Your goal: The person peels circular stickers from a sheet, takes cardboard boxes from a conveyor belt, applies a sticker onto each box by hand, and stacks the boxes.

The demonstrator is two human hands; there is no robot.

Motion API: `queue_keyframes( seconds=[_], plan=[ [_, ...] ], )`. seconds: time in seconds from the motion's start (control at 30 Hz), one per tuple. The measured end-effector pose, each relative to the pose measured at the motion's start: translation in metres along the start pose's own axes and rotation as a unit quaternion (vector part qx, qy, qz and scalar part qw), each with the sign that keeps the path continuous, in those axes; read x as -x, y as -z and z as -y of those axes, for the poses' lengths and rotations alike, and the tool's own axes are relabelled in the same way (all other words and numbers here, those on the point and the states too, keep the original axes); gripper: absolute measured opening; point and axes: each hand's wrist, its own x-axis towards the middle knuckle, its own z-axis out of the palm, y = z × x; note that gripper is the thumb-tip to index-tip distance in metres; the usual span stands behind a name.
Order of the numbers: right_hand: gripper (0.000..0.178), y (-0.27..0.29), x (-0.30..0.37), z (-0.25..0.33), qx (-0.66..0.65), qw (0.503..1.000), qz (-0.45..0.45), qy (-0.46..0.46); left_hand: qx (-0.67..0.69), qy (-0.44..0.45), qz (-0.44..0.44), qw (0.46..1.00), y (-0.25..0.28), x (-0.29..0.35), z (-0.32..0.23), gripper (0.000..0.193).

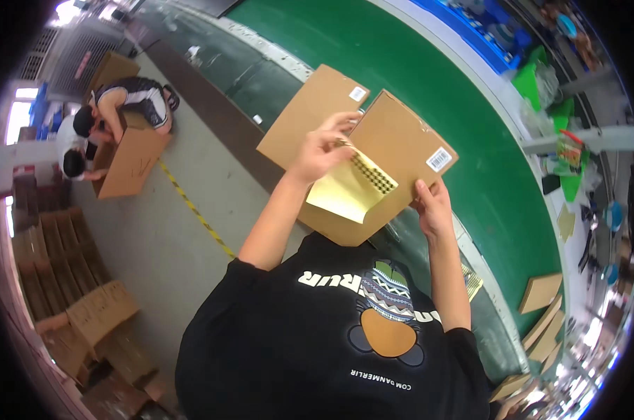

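A flat brown cardboard box point(394, 133) with a white barcode label near its right corner is held up in front of me. My right hand point(435, 206) grips its lower right edge, thumb on top. Between the fingers of my left hand point(320, 150) is the upper edge of a yellow sticker sheet point(341, 196). Rows of small dark round spots run along one strip of the sheet, which curls over the box's left part. Just beyond my left hand lies a second flat cardboard box point(310, 108), also with a white label.
A green conveyor belt point(485, 185) curves past on the far side and right. Another yellow sheet point(472, 281) lies by my right forearm. Flat boxes point(541, 292) rest at the right. At left, two people bend over a large carton point(136, 157); brown cartons point(103, 311) are stacked nearer.
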Motion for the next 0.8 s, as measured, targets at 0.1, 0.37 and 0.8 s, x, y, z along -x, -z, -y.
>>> queue_keyframes(
  seconds=[0.1, 0.37, 0.8],
  plan=[
    [0.045, -0.027, -0.05, 0.001, -0.002, 0.999, 0.037, -0.015, 0.184, -0.025, -0.143, 0.972, 0.032, 0.046, -0.027, 0.015],
    [0.04, -0.098, -0.204, -0.027, -0.029, 0.992, 0.063, -0.106, 0.366, 0.065, -0.284, 0.884, 0.113, 0.192, -0.029, 0.02],
    [0.05, -0.119, -0.256, -0.079, 0.047, 0.984, 0.072, -0.158, 0.158, 0.146, -0.57, 0.793, 0.076, 0.162, 0.105, 0.035]
  ],
)
